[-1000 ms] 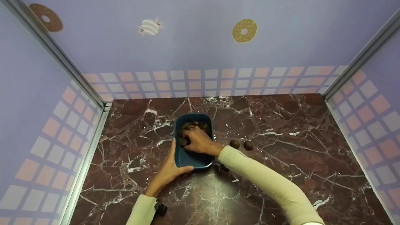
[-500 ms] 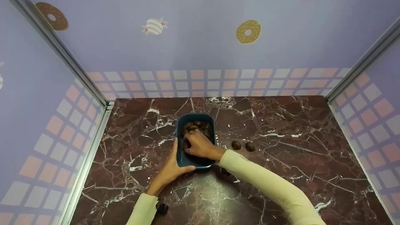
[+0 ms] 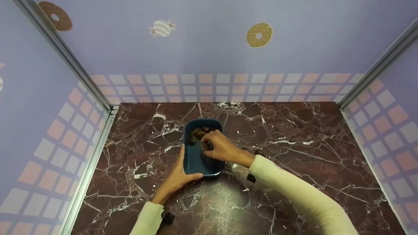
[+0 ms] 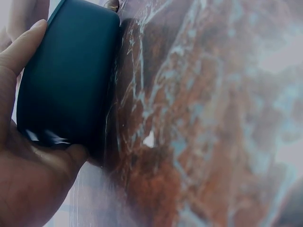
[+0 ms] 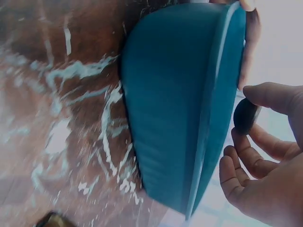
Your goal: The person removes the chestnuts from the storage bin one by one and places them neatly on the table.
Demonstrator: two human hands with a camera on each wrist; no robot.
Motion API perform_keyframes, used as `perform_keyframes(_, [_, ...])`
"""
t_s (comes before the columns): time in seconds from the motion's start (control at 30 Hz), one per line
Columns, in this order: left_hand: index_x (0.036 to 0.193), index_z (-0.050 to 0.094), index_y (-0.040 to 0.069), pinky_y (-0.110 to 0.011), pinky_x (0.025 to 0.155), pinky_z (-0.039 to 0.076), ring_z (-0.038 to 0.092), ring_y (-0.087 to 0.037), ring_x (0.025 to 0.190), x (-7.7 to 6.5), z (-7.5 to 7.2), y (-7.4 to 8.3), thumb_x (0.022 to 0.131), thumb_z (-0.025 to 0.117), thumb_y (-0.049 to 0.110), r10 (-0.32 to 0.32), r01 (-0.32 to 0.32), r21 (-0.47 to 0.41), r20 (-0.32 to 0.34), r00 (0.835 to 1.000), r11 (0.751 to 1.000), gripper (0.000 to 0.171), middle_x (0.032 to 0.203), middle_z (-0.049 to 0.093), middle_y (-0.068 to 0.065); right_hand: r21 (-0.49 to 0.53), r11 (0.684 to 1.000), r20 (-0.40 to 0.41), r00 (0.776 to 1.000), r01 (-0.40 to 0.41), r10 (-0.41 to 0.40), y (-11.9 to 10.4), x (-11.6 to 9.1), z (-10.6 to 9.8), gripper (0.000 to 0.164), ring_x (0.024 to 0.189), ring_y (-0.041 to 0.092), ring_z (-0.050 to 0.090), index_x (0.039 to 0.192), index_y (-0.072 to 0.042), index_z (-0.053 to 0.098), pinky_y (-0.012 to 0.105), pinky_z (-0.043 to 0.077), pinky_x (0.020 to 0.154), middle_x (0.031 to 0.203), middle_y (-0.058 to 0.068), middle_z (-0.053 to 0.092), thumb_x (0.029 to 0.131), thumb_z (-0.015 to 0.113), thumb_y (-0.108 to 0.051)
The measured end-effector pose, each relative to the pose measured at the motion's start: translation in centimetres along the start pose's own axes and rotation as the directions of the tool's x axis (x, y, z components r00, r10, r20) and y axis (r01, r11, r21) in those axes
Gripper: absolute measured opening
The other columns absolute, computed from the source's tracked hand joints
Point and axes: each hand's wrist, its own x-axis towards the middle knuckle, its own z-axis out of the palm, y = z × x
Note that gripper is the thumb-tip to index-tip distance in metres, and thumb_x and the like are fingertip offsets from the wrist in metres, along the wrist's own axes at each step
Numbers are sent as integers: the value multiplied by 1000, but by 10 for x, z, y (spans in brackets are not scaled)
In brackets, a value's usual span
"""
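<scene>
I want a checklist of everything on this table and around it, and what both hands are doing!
Surface: dark red marble table with white veins.
Job's things: blue tub with brown nuts at its far end; one nut pinched above the rim.
Clutter: two more brown nuts on the table, partly hidden behind the right wrist.
Hands: left hand grips the tub's near left corner; right hand holds the one nut over the tub.
Cables: nothing seen.
Surroundings: purple walls with doughnut pictures, checked band, metal corner posts.
</scene>
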Motion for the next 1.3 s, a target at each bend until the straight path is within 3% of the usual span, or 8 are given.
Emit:
perform_keyframes(0.23, [179, -8, 24, -63, 132, 15, 10, -39, 168, 1, 0, 0, 82, 101, 32, 30, -30, -25, 1, 1000, 999, 146, 185, -3, -13, -1, 1000, -41, 999, -16, 16, 9, -24, -17, 41, 111, 33, 63, 124, -1, 74, 50, 56, 98, 122, 14, 74, 88, 89, -14])
perform_keyframes(0.43, [179, -7, 22, -67, 132, 14, 7, -42, 168, 0, 1, 0, 83, 100, 35, 4, -4, 9, -7, 1000, 1000, 144, 184, -3, -14, 26, 999, -51, 998, -20, 21, 21, -46, -25, 50, 114, 35, 66, 134, 0, 72, 52, 53, 106, 127, 15, 75, 89, 88, -13])
perform_keyframes(0.7, [179, -6, 19, -68, 132, 13, 6, -44, 168, 0, 0, 0, 82, 101, 38, 9, -9, 39, -22, 1000, 999, 145, 184, -2, -15, 51, 999, -142, 990, 9, -2, 41, -70, -36, 46, 106, 33, 64, 130, 0, 77, 48, 56, 95, 115, 13, 75, 87, 89, -9])
perform_keyframes(1.03, [179, -4, 18, -67, 132, 10, 6, -43, 168, 0, 2, 0, 80, 102, 37, 9, -8, 32, -26, 1000, 999, 146, 184, -1, -16, 111, 984, -211, 964, -139, 161, 78, -108, -46, 42, 110, 37, 66, 124, 4, 77, 54, 55, 99, 118, 16, 78, 85, 92, -4])
perform_keyframes(1.3, [179, -6, 20, -69, 131, 12, 5, -44, 168, 0, 2, -1, 82, 100, 37, -3, 4, 42, -14, 1000, 999, 144, 184, -3, -15, 167, 953, -271, 918, -251, 289, 102, -138, -58, 43, 111, 43, 68, 122, 5, 76, 63, 52, 103, 116, 20, 78, 83, 93, -2])
